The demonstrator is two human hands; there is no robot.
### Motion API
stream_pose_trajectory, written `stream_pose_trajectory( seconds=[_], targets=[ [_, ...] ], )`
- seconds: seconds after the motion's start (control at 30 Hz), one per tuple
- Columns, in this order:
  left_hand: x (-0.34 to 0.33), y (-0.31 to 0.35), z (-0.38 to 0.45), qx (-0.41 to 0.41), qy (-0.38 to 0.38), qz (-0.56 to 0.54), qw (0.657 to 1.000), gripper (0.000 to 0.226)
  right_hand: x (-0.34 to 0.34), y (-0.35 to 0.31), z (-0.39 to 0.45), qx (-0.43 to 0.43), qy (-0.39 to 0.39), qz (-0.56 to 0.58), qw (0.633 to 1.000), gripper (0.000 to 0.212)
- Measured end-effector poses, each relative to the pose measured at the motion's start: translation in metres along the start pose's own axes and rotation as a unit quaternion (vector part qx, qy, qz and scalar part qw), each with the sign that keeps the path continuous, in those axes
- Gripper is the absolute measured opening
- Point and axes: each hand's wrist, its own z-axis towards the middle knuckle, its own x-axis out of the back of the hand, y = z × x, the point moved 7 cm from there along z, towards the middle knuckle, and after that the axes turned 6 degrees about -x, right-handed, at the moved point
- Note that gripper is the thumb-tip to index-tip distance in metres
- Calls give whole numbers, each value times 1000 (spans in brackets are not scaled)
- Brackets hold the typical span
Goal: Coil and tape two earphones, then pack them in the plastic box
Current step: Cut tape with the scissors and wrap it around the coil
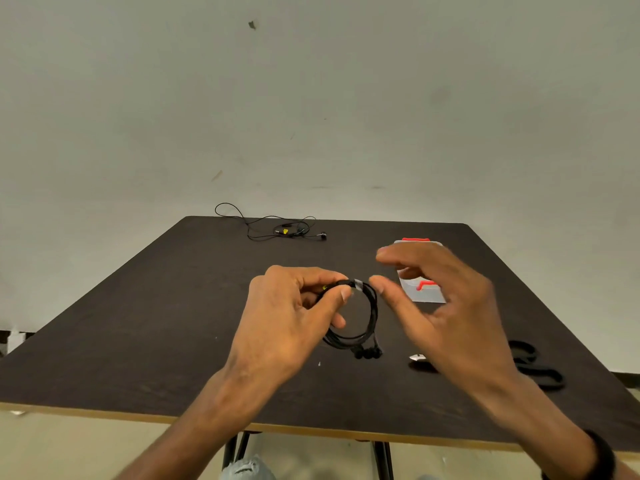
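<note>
My left hand pinches a coiled black earphone at its top, where a strip of pale tape wraps the loops. The earbuds hang at the coil's lower edge, just above the table. My right hand hovers beside the coil with fingers spread and relaxed, its thumb tip close to the tape, holding nothing. A second black earphone lies uncoiled at the table's far edge. The clear plastic box with red clips sits behind my right hand, partly hidden by it.
Black-handled scissors lie on the dark table at the right, partly under my right forearm. A small pale scrap rests near them. A grey wall rises behind the table's far edge.
</note>
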Motion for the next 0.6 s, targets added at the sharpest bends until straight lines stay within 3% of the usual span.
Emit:
stream_pose_trajectory(
  seconds=[0.1, 0.2, 0.43, 0.6],
  targets=[
    [-1, 2, 1, -5, 0, -3, 1000, 13, -16, 6, 5, -43, -102, 2, 994, 29],
    [-2, 5, 1, -13, 0, -1, 1000, 14, -21, 6, 3, -61, -129, 12, 990, 34],
    [-6, 6, 0, -17, -8, 0, 1000, 13, -23, 4, -1, -88, -104, 18, 990, 22],
    [-9, 7, -1, -9, -16, -10, 1000, 12, -23, -10, -1, 4, -55, -109, 993, 13]
  ],
)
